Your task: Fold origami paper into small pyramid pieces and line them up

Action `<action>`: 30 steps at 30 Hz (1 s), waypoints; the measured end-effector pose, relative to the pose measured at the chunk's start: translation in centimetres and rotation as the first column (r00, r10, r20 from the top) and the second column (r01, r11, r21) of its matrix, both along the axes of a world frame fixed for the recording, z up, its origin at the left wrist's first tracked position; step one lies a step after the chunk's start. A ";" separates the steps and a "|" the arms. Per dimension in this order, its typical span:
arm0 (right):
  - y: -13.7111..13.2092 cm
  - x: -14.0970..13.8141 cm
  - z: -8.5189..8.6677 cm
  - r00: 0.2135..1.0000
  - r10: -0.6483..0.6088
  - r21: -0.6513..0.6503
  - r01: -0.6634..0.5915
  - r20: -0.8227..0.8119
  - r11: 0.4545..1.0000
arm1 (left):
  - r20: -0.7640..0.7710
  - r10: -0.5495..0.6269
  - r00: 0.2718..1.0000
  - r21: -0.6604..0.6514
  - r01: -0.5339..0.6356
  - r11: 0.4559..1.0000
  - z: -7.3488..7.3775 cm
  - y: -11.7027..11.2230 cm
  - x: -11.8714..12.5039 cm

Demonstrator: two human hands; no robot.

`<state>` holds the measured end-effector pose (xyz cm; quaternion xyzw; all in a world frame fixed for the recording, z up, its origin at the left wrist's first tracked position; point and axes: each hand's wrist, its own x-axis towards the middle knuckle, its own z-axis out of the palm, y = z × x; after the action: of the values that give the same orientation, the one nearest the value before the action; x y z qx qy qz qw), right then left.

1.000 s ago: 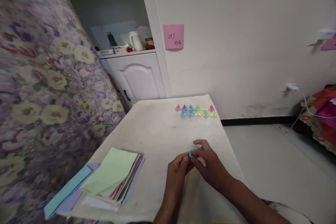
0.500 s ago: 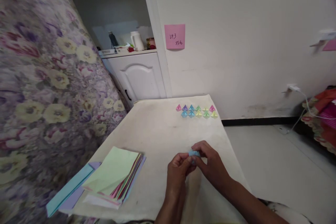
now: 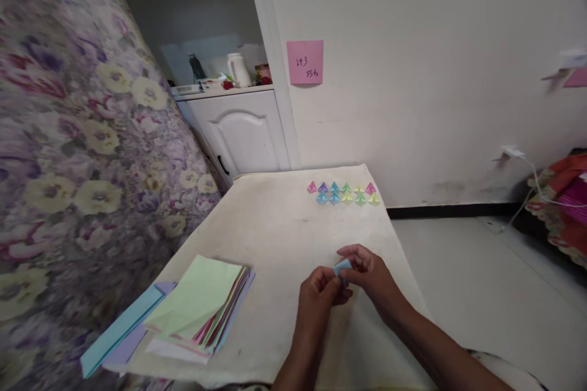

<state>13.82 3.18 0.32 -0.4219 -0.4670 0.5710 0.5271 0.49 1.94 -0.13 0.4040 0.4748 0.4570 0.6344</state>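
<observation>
A small folded piece of light blue paper (image 3: 342,266) is pinched between my two hands, above the near right part of the table. My left hand (image 3: 318,293) grips its left and lower side with thumb and fingers. On the other side my right hand (image 3: 367,272) holds it, thumb against the paper and the index finger arched behind. My fingers cover part of the paper, so its full shape is hidden. Toward the far right of the table lie several small folded paper pieces (image 3: 347,198) in two rows, in pink, purple, blue, green and yellow.
A stack of coloured paper (image 3: 197,299) lies at the table's left, with folded blue strips (image 3: 121,330) beside it overhanging the edge. The cloth-covered table (image 3: 270,226) meets the wall at the back. A floral curtain (image 3: 92,165) hangs at the left.
Both hands have shifted slightly to the right with the blue paper. The paper has turned, and more of its flat face shows between the fingers.
</observation>
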 end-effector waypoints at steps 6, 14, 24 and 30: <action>0.0 0.2 -0.1 0.999 0.044 -0.028 -0.045 -0.016 0.999 | -0.012 -0.074 0.997 -0.025 0.074 0.997 0.0 0.0 -0.1; 0.4 0.7 -0.3 0.998 0.035 -0.041 -0.033 0.053 0.999 | -0.046 -0.060 0.997 -0.043 0.058 0.997 -0.1 -0.2 0.0; 0.6 0.5 -0.3 0.999 0.036 -0.061 -0.035 0.020 0.998 | -0.031 -0.098 0.995 -0.057 0.096 0.994 0.5 -0.4 -0.8; 0.5 0.4 -0.3 0.997 0.064 -0.039 -0.062 0.047 0.997 | -0.076 -0.147 0.986 -0.039 0.145 0.989 0.2 -0.4 -0.7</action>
<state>14.20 3.66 0.05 -0.4305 -0.4820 0.5856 0.4893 -0.21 1.52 0.02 0.4448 0.4762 0.3850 0.6536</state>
